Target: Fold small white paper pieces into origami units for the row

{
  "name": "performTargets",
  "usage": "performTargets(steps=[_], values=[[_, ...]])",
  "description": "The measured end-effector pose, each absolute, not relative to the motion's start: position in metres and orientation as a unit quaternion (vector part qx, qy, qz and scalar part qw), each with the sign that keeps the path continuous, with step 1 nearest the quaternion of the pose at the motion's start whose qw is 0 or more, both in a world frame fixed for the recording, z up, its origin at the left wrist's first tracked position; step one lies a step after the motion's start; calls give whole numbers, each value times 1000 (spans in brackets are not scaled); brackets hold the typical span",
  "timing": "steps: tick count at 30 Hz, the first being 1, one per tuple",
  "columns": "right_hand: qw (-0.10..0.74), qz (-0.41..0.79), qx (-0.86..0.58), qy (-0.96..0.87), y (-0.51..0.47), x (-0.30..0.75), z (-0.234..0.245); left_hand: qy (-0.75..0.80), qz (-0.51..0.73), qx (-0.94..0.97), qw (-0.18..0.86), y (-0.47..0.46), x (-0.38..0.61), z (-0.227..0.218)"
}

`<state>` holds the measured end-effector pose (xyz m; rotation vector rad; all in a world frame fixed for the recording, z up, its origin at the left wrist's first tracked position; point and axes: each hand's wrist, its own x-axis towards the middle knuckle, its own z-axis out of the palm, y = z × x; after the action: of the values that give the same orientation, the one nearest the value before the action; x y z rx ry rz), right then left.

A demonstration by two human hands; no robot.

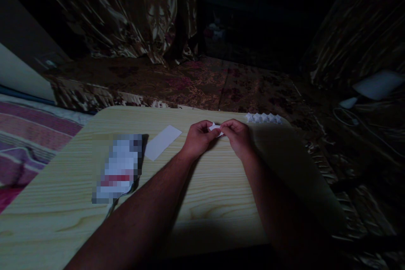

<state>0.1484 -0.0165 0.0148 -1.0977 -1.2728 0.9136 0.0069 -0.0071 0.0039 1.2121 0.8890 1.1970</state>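
A small folded white paper piece (215, 128) with a pointed corner sticking up is pinched between my two hands, above the far half of the table. My left hand (198, 137) has thumb and fingers closed on its left side. From the right, my right hand (236, 134) grips the same paper with thumb and forefinger; the fingertips hide part of it. Left of my left hand lies a flat stack or sheet of white paper strips (163, 142). Beyond my right hand, several small white folded paper stars (263, 118) stand in a row near the table's far edge.
A phone-like object (118, 168), blurred out, lies on the wooden table (218, 202) at the left with a cable attached. Past the table are a bed with a striped cover (38, 135), a patterned cloth-covered ledge (190, 82), curtains, and a white lamp (378, 85) at right.
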Motion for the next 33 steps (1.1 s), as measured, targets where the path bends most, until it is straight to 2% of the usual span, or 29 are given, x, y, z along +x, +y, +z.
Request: performTargets(steps=[33], values=[[558,375,-494,-551,-16,148,14,393,474,592,520,-10,7,6]])
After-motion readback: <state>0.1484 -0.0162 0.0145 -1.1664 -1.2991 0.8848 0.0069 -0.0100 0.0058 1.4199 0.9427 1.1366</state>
